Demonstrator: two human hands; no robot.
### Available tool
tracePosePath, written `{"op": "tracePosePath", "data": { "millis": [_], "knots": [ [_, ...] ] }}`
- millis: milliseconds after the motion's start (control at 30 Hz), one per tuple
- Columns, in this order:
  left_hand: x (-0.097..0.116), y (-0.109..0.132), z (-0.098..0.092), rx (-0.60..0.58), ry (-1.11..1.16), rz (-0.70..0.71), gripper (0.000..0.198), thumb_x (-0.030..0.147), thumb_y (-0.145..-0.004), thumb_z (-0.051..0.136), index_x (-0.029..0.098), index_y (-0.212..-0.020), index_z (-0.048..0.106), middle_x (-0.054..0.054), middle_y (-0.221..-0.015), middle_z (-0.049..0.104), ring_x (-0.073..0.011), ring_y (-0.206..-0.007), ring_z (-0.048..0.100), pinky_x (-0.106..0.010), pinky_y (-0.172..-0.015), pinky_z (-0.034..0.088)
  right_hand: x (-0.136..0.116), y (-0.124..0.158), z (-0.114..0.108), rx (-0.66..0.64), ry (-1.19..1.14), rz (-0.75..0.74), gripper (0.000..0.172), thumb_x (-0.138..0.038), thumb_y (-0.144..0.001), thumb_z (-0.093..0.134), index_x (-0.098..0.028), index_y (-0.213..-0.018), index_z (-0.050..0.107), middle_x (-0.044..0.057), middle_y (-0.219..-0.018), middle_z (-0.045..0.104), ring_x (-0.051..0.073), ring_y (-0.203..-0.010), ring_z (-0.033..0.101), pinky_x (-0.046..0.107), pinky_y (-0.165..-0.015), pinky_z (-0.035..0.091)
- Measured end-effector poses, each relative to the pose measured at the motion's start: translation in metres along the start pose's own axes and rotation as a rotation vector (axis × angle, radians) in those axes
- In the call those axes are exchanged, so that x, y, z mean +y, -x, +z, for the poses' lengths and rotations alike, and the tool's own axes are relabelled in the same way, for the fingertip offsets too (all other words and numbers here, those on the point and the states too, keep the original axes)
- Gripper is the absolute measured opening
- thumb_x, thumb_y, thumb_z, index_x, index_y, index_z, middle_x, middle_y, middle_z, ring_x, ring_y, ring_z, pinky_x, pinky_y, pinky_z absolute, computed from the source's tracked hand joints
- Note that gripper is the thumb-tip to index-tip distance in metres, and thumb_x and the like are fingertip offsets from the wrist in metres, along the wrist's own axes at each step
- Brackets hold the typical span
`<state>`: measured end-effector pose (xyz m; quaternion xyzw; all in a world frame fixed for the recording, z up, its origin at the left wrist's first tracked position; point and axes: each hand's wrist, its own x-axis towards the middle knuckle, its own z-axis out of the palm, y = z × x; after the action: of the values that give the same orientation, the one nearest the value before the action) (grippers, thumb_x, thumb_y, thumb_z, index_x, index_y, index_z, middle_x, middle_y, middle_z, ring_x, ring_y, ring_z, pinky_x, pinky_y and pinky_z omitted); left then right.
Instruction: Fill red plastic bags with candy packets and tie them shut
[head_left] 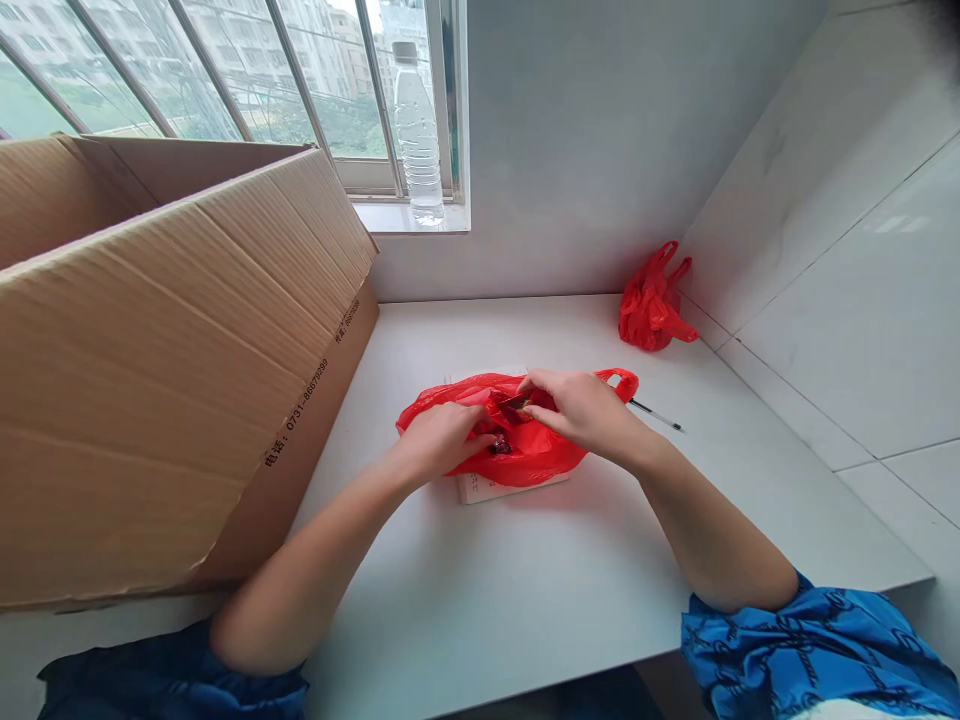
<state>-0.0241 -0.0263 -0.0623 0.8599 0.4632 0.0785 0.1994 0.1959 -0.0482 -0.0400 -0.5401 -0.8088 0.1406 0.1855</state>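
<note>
A red plastic bag (540, 455) lies spread open on the white table, partly over a pale flat booklet or box (499, 488). My left hand (446, 438) is at the bag's left side, its fingers curled at the opening beside a small dark wrapped item (500, 443). At the right side of the opening, my right hand (574, 405) pinches a small dark item (516, 402) between thumb and fingers. What my left fingers hold is too small to make out. The bag's handle loop sticks out behind my right hand.
A large cardboard box (150, 400) fills the left side. A pen (656, 414) lies right of the bag on the table (450, 600). Another red bag (651, 305) sits in the back right corner. A water bottle (418, 135) stands on the windowsill.
</note>
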Motion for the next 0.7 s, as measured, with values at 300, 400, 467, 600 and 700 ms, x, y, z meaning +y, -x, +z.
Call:
{"op": "tracePosePath", "data": {
  "millis": [300,400,467,600,700],
  "knots": [
    [0.003,0.000,0.013,-0.156,-0.137,0.022,0.028,0.022,-0.079,0.056,0.025,-0.106,0.058,-0.003,-0.088,0.065,-0.0190,-0.068,0.059,-0.026,-0.047,0.027,0.006,-0.005,0.007,-0.169,0.320,0.112,0.022,-0.013,-0.093,0.042,-0.022,-0.098,0.061,0.002,-0.076,0.068,0.018,-0.065,0.059,0.028,-0.053,0.026],
    [0.000,-0.001,0.012,-0.131,-0.114,0.045,0.018,0.019,-0.075,0.055,0.023,-0.093,0.057,-0.003,-0.089,0.064,-0.0173,-0.065,0.058,-0.026,-0.046,0.026,0.005,-0.004,0.007,-0.227,0.335,0.111,0.020,-0.012,-0.091,0.044,-0.021,-0.090,0.062,0.003,-0.080,0.068,0.018,-0.066,0.058,0.028,-0.052,0.025],
    [-0.001,-0.002,0.009,-0.074,-0.088,0.080,0.013,0.017,-0.076,0.054,0.022,-0.087,0.055,-0.002,-0.088,0.065,-0.0167,-0.066,0.058,-0.026,-0.047,0.027,0.003,-0.002,0.005,-0.208,0.319,0.096,0.017,-0.015,-0.092,0.047,-0.020,-0.090,0.063,0.004,-0.088,0.069,0.018,-0.073,0.060,0.028,-0.053,0.026],
    [-0.001,-0.002,-0.003,0.084,0.065,0.163,0.013,0.015,-0.078,0.051,0.023,-0.088,0.053,0.001,-0.091,0.067,-0.0161,-0.078,0.063,-0.023,-0.056,0.039,-0.004,0.002,-0.003,-0.085,0.136,-0.001,0.018,-0.021,-0.095,0.049,-0.022,-0.099,0.066,0.004,-0.102,0.070,0.019,-0.090,0.062,0.027,-0.060,0.033],
    [0.000,-0.002,-0.009,0.179,0.166,0.196,0.025,0.008,-0.074,0.047,0.024,-0.092,0.053,0.003,-0.094,0.066,-0.0134,-0.082,0.063,-0.022,-0.065,0.046,-0.010,0.005,-0.009,-0.130,-0.141,-0.036,0.027,-0.029,-0.102,0.039,-0.024,-0.104,0.066,0.002,-0.093,0.070,0.017,-0.081,0.062,0.028,-0.064,0.038]
  ]
}}
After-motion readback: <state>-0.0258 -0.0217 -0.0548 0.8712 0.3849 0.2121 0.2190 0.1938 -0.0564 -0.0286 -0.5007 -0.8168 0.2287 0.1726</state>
